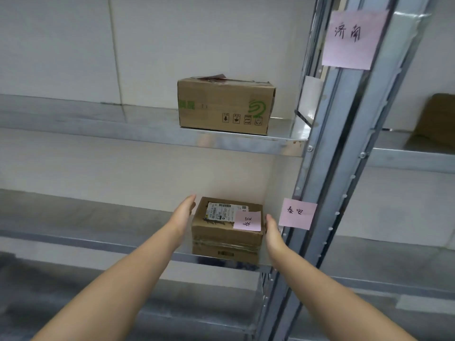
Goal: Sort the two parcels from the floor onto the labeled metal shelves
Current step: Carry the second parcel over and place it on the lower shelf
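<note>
Beside shelf post (317, 193), flanked parcel (225, 232).

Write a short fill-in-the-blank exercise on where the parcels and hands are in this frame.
1. The small taped parcel sits on the ____ of the two shelves with a parcel on them.
2. The note on its top is ____ in colour.
3. The left hand and right hand are at opposite ____ of that parcel.
4. The parcel with the green logo rests on the ____ shelf.

Missing words: lower; pink; sides; upper
</note>
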`<state>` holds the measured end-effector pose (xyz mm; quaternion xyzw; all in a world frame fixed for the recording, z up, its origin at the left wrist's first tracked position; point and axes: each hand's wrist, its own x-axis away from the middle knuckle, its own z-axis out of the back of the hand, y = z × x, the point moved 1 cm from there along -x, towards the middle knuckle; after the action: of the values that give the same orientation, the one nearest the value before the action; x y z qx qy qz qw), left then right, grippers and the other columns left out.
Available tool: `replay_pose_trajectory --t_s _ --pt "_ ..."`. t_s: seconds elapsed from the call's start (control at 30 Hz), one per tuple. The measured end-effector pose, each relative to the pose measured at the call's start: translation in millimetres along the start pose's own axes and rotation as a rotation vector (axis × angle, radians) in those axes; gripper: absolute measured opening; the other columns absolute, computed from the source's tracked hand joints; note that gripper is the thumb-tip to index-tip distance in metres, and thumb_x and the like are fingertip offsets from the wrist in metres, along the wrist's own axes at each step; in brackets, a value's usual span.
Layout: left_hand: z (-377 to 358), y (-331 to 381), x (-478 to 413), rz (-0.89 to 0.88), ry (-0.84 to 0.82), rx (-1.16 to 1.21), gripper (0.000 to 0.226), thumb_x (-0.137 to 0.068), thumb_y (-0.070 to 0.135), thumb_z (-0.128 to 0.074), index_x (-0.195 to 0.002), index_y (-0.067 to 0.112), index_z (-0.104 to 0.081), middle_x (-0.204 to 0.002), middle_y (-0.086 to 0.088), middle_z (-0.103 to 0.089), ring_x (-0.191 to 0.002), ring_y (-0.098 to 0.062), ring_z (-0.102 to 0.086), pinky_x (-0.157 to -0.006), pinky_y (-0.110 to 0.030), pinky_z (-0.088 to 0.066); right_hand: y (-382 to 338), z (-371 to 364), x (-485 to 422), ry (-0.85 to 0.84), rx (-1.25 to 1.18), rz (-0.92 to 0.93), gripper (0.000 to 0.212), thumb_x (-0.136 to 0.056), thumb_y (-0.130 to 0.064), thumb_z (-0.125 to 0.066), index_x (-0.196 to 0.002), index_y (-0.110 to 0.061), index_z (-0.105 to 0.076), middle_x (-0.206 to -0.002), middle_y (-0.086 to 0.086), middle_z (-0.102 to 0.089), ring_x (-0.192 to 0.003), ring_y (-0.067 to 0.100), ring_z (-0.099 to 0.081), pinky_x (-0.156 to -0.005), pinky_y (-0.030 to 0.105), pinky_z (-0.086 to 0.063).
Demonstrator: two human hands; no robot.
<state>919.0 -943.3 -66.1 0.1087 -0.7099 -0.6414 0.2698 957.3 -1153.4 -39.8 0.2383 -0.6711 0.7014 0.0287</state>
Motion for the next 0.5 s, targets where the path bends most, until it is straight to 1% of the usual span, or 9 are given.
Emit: replay_pose_trajectory --t_s 0.03,0.13,0.27,0.4,0.5 --pt "2.3 3.1 3.7 -0.013 -0.021 -0.011 0.058 -0.096 0.050 -0.033 -0.147 0.022 -0.031 -0.155 0.001 -0.030 -0.145 -0.020 -0.022 -0.117 -0.043 -0.009 -4.4 -2.1 4.5 0.008 0.017 0.026 0.054 -0.102 -0.041 -0.020 -0.144 -0.012 -0.036 -0.151 0.011 -0.036 -0.140 0.026 -0.031 -0.108 0.029 -0.027" --pt "13.6 17.1 20.0 -0.037 -0.071 -0.036 0.059 -0.096 0.051 -0.031 -0.148 0.025 -0.029 -0.156 0.003 -0.029 -0.146 -0.017 -0.018 -0.118 -0.045 -0.004 12.3 -2.8 -17.2 0.084 0.034 0.042 0.059 -0.099 -0.048 -0.022 -0.146 -0.014 -0.032 -0.154 0.009 -0.031 -0.142 0.027 -0.026 -0.115 0.036 -0.017" --pt "39.2 36.8 41.4 -0.071 -0.122 -0.067 0.058 -0.096 0.052 -0.028 -0.148 0.026 -0.029 -0.157 0.003 -0.027 -0.147 -0.017 -0.017 -0.118 -0.046 -0.002 8.6 -25.7 -0.1 0.099 -0.006 0.056 0.068 -0.095 -0.057 -0.020 -0.152 -0.021 -0.018 -0.160 0.001 -0.015 -0.147 0.022 -0.013 -0.117 0.041 -0.008" --pt "70.3 48.0 63.7 -0.103 -0.184 -0.101 0.059 -0.096 0.053 -0.028 -0.148 0.024 -0.029 -0.157 0.001 -0.027 -0.146 -0.017 -0.018 -0.118 -0.045 -0.001 6.5 -49.4 35.4 0.154 -0.012 0.086 0.069 -0.094 -0.060 -0.021 -0.151 -0.021 -0.021 -0.159 0.002 -0.018 -0.147 0.023 -0.014 -0.117 0.045 -0.008" --pt "90.6 53.5 78.4 -0.128 -0.235 -0.099 0.060 -0.095 0.054 -0.030 -0.147 0.024 -0.032 -0.156 0.001 -0.030 -0.146 -0.016 -0.019 -0.119 -0.045 -0.001 3.7 -67.7 62.7 0.194 -0.015 0.155 0.068 -0.094 -0.059 -0.018 -0.151 -0.022 -0.022 -0.159 0.003 -0.019 -0.147 0.023 -0.015 -0.117 0.046 -0.008"
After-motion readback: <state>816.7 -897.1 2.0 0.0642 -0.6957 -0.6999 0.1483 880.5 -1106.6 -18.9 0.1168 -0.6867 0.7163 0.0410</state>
